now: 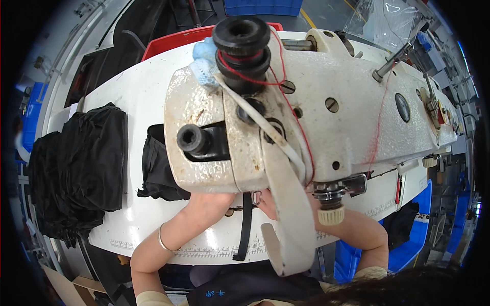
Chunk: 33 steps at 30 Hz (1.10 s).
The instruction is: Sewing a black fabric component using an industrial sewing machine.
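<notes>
A cream sewing machine head [342, 127], with red thread round a black knob [242, 71], covers most of my working area. My left hand [214, 203] reaches under it beside a black fabric piece [158, 168]; its fingers are hidden. My right hand [267, 204] is also under the head, right of a black strap [245, 229] that hangs toward the table's front edge, and is mostly hidden by the machine and a pale looped band [296, 229]. What either hand holds I cannot make out.
A pile of black fabric [81, 168] lies on the white table [117, 224] at the left. A red tray [163, 42] sits behind the machine. Blue bins [411, 245] with dark fabric stand below the right side. A small red-handled tool [398, 188] lies at the right.
</notes>
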Available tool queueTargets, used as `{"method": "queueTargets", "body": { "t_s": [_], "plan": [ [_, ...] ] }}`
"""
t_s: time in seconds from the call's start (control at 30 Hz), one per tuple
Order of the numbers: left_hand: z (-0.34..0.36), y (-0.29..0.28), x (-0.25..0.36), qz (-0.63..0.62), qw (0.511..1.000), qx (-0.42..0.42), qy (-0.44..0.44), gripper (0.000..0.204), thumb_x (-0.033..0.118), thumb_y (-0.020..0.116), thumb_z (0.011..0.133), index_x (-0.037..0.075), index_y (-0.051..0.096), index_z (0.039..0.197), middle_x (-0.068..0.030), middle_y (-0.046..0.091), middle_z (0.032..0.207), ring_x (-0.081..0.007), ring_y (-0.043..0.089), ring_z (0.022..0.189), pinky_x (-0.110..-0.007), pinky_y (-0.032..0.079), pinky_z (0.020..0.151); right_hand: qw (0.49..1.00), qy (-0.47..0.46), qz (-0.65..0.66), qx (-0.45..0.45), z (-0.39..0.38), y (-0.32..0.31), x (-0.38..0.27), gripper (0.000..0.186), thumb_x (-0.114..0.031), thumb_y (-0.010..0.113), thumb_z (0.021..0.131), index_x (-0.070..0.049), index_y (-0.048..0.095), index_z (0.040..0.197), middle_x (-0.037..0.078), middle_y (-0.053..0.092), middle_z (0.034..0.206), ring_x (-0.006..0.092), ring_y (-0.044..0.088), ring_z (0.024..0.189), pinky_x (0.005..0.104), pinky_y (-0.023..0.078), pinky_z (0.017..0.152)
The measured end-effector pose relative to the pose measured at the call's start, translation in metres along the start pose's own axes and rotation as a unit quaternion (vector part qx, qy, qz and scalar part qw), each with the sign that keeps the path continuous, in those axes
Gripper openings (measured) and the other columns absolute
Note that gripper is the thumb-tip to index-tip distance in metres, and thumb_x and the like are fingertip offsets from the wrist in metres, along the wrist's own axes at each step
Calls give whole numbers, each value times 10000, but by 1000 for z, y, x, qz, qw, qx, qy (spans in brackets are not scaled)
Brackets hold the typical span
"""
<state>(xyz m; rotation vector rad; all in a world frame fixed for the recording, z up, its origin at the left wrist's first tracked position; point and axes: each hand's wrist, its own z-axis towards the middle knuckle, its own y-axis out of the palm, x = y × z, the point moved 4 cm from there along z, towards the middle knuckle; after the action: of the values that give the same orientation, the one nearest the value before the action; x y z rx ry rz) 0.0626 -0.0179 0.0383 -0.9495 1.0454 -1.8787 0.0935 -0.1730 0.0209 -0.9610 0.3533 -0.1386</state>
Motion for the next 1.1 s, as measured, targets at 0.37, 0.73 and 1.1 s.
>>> {"method": "queueTargets", "body": {
  "t_s": [0.37, 0.73, 1.1],
  "plan": [
    [3, -18, 10, 27, 998, -52, -25, 226, 28, 639, 646, -7, 645, 869, -125, 590, 855, -306, 579, 809, -420, 458, 675, 995, -33, -79, -52, -3, -6, 17, 192, -131, 620, 568, -86, 648, 753, 37, 547, 840, 199, 533, 790, 288, 459, 615],
    [5, -34, 25, 39, 998, -20, 49, 289, 38, 630, 631, -40, 606, 908, -90, 519, 848, -242, 542, 766, -335, 454, 648, 968, -189, -158, -52, 21, -10, -17, 269, -140, 590, 647, 6, 637, 868, 87, 602, 852, 204, 573, 767, 315, 487, 717],
    [-11, -38, -26, -269, 940, -73, -199, 240, -70, 606, 741, 25, 668, 953, -156, 655, 901, -337, 624, 829, -377, 491, 730, 990, -120, -58, -49, 3, -15, -3, 130, -138, 594, 599, -51, 536, 677, 78, 597, 748, 221, 560, 736, 366, 477, 773]
  ]
}}
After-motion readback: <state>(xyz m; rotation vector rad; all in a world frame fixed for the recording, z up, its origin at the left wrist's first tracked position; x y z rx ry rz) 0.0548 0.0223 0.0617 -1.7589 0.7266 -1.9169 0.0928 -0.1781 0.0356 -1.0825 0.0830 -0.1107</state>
